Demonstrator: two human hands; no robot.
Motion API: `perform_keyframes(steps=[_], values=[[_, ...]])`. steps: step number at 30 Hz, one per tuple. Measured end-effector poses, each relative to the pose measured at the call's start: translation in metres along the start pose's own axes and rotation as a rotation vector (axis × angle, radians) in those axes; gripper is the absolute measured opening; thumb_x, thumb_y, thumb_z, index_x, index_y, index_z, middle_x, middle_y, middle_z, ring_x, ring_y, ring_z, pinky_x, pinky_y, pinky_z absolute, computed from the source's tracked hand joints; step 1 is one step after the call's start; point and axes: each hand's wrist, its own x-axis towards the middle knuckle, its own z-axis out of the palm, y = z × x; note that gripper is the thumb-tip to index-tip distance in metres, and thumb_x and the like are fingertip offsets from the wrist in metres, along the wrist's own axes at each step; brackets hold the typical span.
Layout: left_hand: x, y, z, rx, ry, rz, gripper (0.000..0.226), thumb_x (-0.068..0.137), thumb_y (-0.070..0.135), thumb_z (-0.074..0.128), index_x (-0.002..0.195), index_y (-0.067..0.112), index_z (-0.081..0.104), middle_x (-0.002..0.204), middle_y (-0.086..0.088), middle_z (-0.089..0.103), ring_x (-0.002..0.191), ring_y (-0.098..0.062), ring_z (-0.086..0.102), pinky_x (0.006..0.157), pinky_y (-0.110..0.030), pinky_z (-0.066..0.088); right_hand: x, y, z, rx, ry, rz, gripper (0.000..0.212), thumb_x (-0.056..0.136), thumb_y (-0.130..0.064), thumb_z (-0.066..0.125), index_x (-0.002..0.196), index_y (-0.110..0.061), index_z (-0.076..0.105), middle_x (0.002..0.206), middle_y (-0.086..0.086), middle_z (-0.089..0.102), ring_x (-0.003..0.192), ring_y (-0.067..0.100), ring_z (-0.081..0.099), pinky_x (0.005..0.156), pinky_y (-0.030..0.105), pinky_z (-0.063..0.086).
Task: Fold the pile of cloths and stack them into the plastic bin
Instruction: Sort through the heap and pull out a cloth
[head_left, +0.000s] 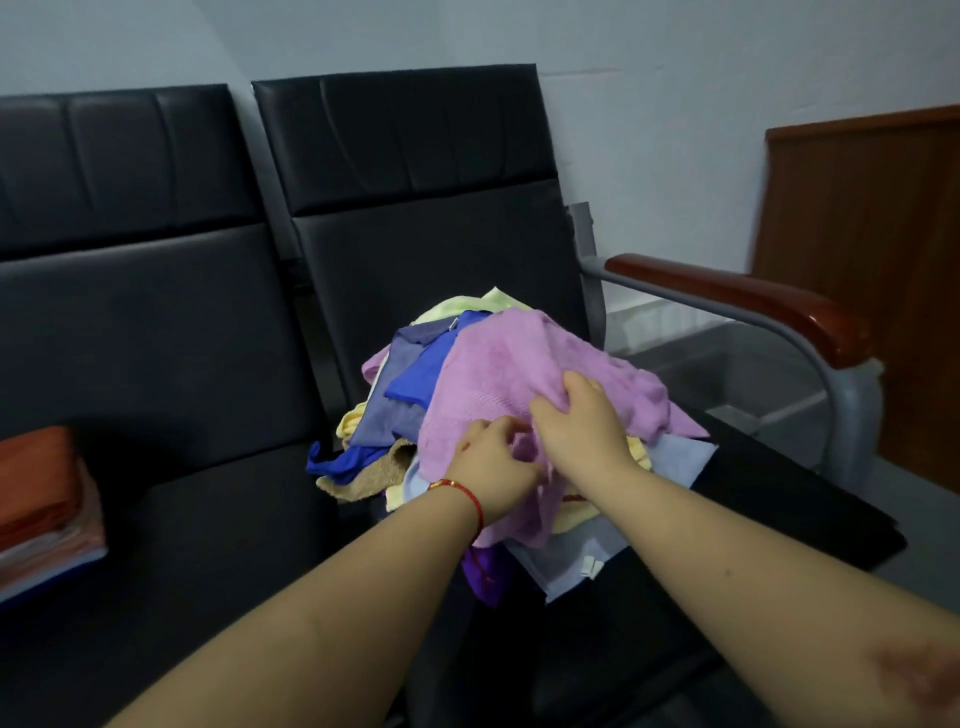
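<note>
A loose pile of cloths (410, 410) in blue, yellow, tan and pale blue lies on the right black seat. On top of it is a pink towel (498, 374). My left hand (493, 460) pinches the towel's near edge, fingers curled into the fabric. My right hand (582, 415) grips a bunched fold of the same towel just beside it. A clear plastic bin (737, 364) stands beyond the armrest at the right, partly hidden by the chair frame.
Two black padded seats (171, 364) stand side by side against a pale wall. A wooden armrest (737, 296) on a grey metal frame borders the right seat. A stack of folded orange and pale cloths (47, 499) rests on the left seat. A brown wooden panel (872, 249) is at far right.
</note>
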Motion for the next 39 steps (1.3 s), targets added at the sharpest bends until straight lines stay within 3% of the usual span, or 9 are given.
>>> perform_keyframes(steps=[3,9,13,18,23,30,33,37,39], values=[[-0.016,0.012,-0.010,-0.110,-0.044,0.053,0.045,0.083,0.010,0.064,0.125,0.015,0.049,0.106,0.004,0.059,0.104,-0.011,0.059,0.074,-0.009,0.043,-0.016,-0.028,0.002,0.266,-0.052,0.105,0.019,0.085,-0.013,0.049,0.068,-0.018,0.043,0.073,0.006,0.052,0.071,0.028,0.054,0.061,0.030,0.047],[-0.073,0.015,-0.062,-0.341,0.082,0.040,0.023,0.101,0.008,0.036,0.108,0.023,0.052,0.090,0.009,0.052,0.089,-0.011,0.054,0.081,-0.020,0.049,-0.064,-0.084,0.010,0.219,-0.105,-0.051,0.024,0.090,-0.012,0.051,0.069,-0.017,0.040,0.065,-0.005,0.043,0.061,0.011,0.040,0.052,0.017,0.031],[-0.114,-0.007,-0.097,-0.486,0.142,0.005,0.033,0.104,0.010,0.028,0.081,0.030,0.043,0.082,0.013,0.047,0.077,-0.001,0.053,0.075,-0.018,0.050,-0.110,-0.116,0.020,0.166,-0.272,-0.274,0.015,0.094,-0.026,0.053,0.087,-0.014,0.057,0.082,0.001,0.058,0.079,0.017,0.053,0.076,0.026,0.045],[-0.157,-0.040,-0.142,-0.737,0.416,-0.163,0.014,0.087,0.004,0.046,0.079,0.009,0.057,0.068,-0.007,0.056,0.063,-0.016,0.052,0.059,-0.026,0.041,-0.141,-0.123,0.042,-0.034,-0.056,-0.368,0.028,0.090,-0.035,0.053,0.104,-0.013,0.064,0.103,0.007,0.067,0.100,0.024,0.060,0.085,0.034,0.047],[-0.195,-0.084,-0.160,-0.986,0.434,-0.341,0.031,0.067,0.023,0.056,0.088,0.007,0.073,0.092,-0.016,0.066,0.084,-0.027,0.057,0.074,-0.035,0.043,-0.151,-0.068,0.061,-0.141,-0.091,-0.105,0.063,0.079,-0.037,0.070,0.128,-0.008,0.043,0.133,0.013,0.047,0.126,0.031,0.045,0.100,0.038,0.039],[-0.224,-0.128,-0.110,-0.870,0.448,-0.293,0.027,0.093,0.011,0.048,0.071,0.010,0.063,0.077,-0.010,0.064,0.082,-0.022,0.056,0.081,-0.036,0.044,-0.148,-0.048,0.068,1.265,-0.236,0.690,0.033,0.085,-0.032,0.045,0.105,-0.011,0.061,0.102,0.014,0.064,0.094,0.030,0.059,0.086,0.036,0.045],[-0.232,-0.137,-0.085,-0.818,0.283,-0.294,0.022,0.094,0.019,0.053,0.076,0.011,0.064,0.078,-0.005,0.066,0.082,-0.018,0.057,0.083,-0.035,0.043,-0.138,-0.038,0.064,1.238,-0.132,0.743,0.032,0.091,-0.033,0.046,0.096,-0.004,0.060,0.091,0.019,0.063,0.093,0.033,0.058,0.101,0.042,0.042],[-0.233,-0.137,-0.076,-0.733,0.101,-0.254,0.020,0.092,0.029,0.057,0.089,0.010,0.066,0.084,-0.003,0.069,0.084,-0.016,0.062,0.075,-0.027,0.046,-0.141,-0.029,0.069,0.917,-0.143,0.679,0.014,0.093,-0.011,0.048,0.079,-0.010,0.050,0.071,0.008,0.057,0.065,0.020,0.053,0.067,0.032,0.049],[-0.228,-0.142,-0.081,-0.649,0.084,-0.299,0.028,0.090,0.040,0.058,0.096,0.014,0.066,0.093,-0.002,0.069,0.091,-0.016,0.063,0.081,-0.028,0.047,-0.144,-0.042,0.073,0.845,-0.238,0.635,0.009,0.094,-0.013,0.047,0.088,-0.009,0.053,0.088,0.009,0.057,0.080,0.022,0.055,0.077,0.034,0.048]])
